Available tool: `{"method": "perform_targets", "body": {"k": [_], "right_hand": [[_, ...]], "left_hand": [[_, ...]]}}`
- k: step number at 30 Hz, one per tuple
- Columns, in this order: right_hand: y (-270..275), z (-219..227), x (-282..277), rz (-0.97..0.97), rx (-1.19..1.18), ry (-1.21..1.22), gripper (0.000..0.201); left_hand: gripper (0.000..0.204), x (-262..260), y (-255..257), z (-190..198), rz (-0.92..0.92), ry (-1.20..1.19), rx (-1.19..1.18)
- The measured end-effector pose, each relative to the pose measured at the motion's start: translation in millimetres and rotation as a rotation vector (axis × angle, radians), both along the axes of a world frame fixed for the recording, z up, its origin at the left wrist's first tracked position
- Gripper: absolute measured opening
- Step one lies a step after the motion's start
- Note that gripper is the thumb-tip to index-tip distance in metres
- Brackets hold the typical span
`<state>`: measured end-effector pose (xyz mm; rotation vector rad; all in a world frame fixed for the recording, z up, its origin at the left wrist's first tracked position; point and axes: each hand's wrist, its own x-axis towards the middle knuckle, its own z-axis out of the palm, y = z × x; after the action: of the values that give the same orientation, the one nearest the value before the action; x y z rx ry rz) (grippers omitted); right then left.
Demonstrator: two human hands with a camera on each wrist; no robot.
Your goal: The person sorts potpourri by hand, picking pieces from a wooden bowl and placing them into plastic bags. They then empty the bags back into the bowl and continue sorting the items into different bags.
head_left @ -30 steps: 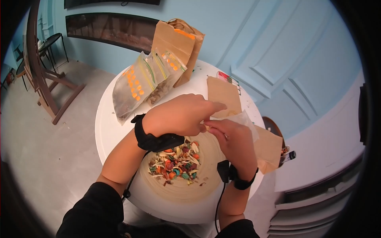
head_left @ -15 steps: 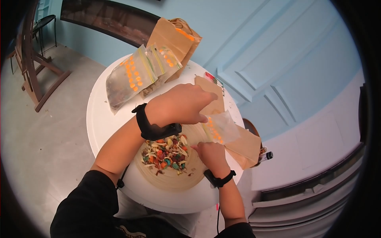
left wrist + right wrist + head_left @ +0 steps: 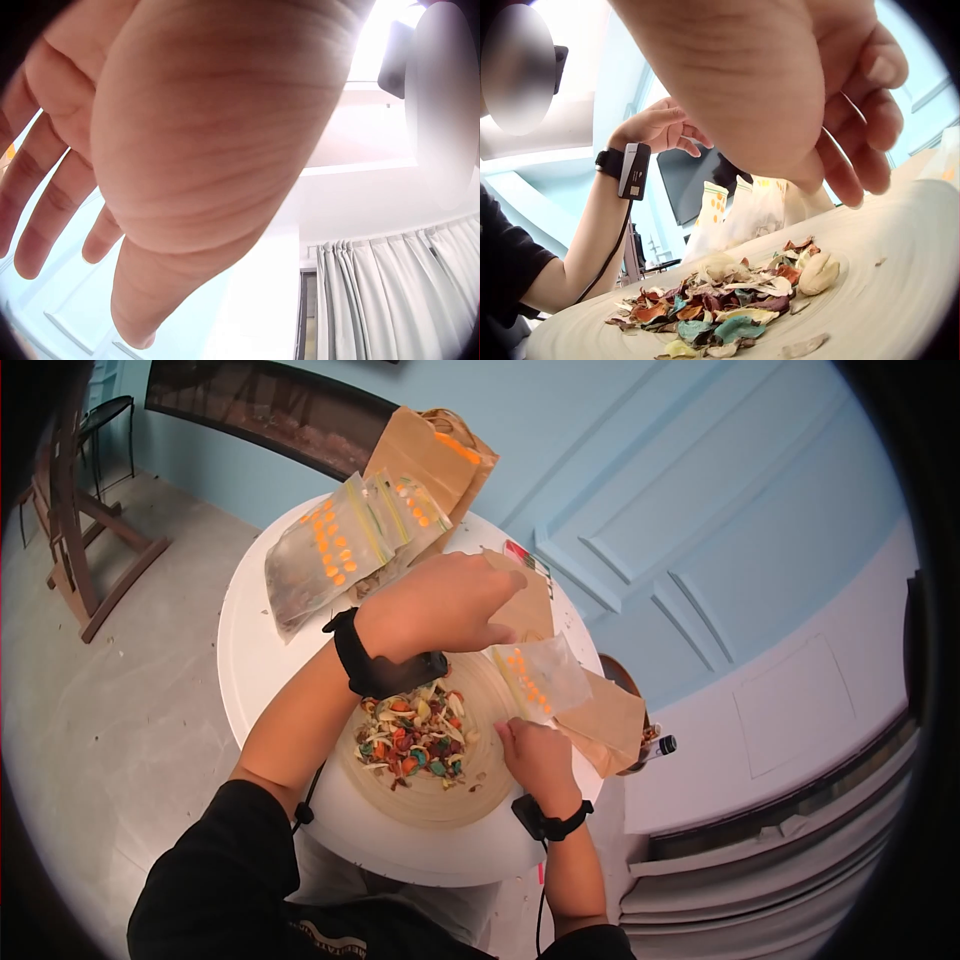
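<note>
Toward the upper left of the frame, clear zip bags [image 3: 300, 565] stand on the round desk [image 3: 255, 670] close by a paper bag [image 3: 420, 455], whose bulk probably helps prop them. Lower, near the frame's middle, a heap of dried petals [image 3: 405, 745] lies on a pale disc [image 3: 430, 810], perhaps so loose scraps gather there rather than scatter across the desk. Higher in the frame hangs the left hand [image 3: 440, 605], its fingers loosely spread, holding nothing. At the disc's right edge, the right hand [image 3: 540, 760] has softly bent fingers with gaps between them, apparently empty. Rightmost, a small zip bag [image 3: 560, 675] lies flat beside a brown paper packet [image 3: 605, 725], likely set aside for room
</note>
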<state>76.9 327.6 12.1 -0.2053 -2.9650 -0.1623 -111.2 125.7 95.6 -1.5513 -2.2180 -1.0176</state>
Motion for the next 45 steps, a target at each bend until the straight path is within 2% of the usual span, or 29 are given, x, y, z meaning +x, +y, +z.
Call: {"method": "perform_targets", "body": {"k": [4, 7, 10, 14, 16, 20, 21, 24, 25, 28, 31, 34, 35, 38, 41, 44, 45], "right_hand": [[-6, -8, 3, 0.085, -0.065, -0.073, 0.027], [-14, -3, 0, 0.064, -0.125, -0.121, 0.026], [-17, 4, -9, 0.096, -0.217, -0.105, 0.029], [-22, 1, -26, 0.153, -0.358, 0.077, 0.028], [-26, 4, -30, 0.141, -0.47, 0.206, 0.029], [-21, 6, -34, 0.09, -0.582, 0.38, 0.031], [-18, 4, -32, 0.075, -0.599, 0.401, 0.031], [-7, -2, -31, 0.166, -0.702, 0.197, 0.033], [-3, -4, -30, 0.205, -0.728, 0.136, 0.034], [0, -7, -24, 0.198, -0.839, 0.043, 0.033], [11, -19, -27, 0.248, -0.898, -0.008, 0.034], [29, -48, -36, 0.338, -0.98, -0.056, 0.035], [31, -50, -36, 0.323, -0.99, -0.072, 0.035], [36, -53, -34, 0.298, -1.012, -0.108, 0.035], [35, -50, -34, 0.308, -1.046, -0.109, 0.036], [38, -54, -35, 0.317, -1.097, -0.105, 0.039], [39, -59, -37, 0.327, -1.098, -0.093, 0.038]], "left_hand": [[0.055, -1, -9, 4, 0.034, 0.017, 0.012], [0.056, 1, -13, -3, 0.082, -0.012, -0.034], [0.059, 10, -22, -22, 0.101, -0.013, -0.212], [0.071, 26, -33, -60, 0.097, -0.127, -0.554], [0.077, 40, -41, -63, 0.1, -0.168, -0.701], [0.085, 55, -43, -84, 0.095, -0.282, -0.646], [0.082, 55, -40, -90, 0.077, -0.309, -0.654], [0.075, 49, -29, -112, 0.038, -0.273, -0.637], [0.061, 49, -26, -111, 0.017, -0.27, -0.645], [0.044, 31, -25, -133, -0.133, -0.216, -0.47], [0.032, 30, -20, -102, 0.01, -0.703, -0.537], [0.029, 21, -14, -87, 0.045, -0.824, -0.422], [0.031, 21, -11, -84, 0.058, -0.769, -0.396], [0.059, 18, 3, -77, -0.038, -0.545, -0.617], [0.093, 33, 20, -84, -0.184, -0.109, -0.704], [0.105, 43, 42, -85, -0.198, -0.252, -0.951], [0.094, 39, 46, -93, -0.246, -0.256, -0.977]]}}
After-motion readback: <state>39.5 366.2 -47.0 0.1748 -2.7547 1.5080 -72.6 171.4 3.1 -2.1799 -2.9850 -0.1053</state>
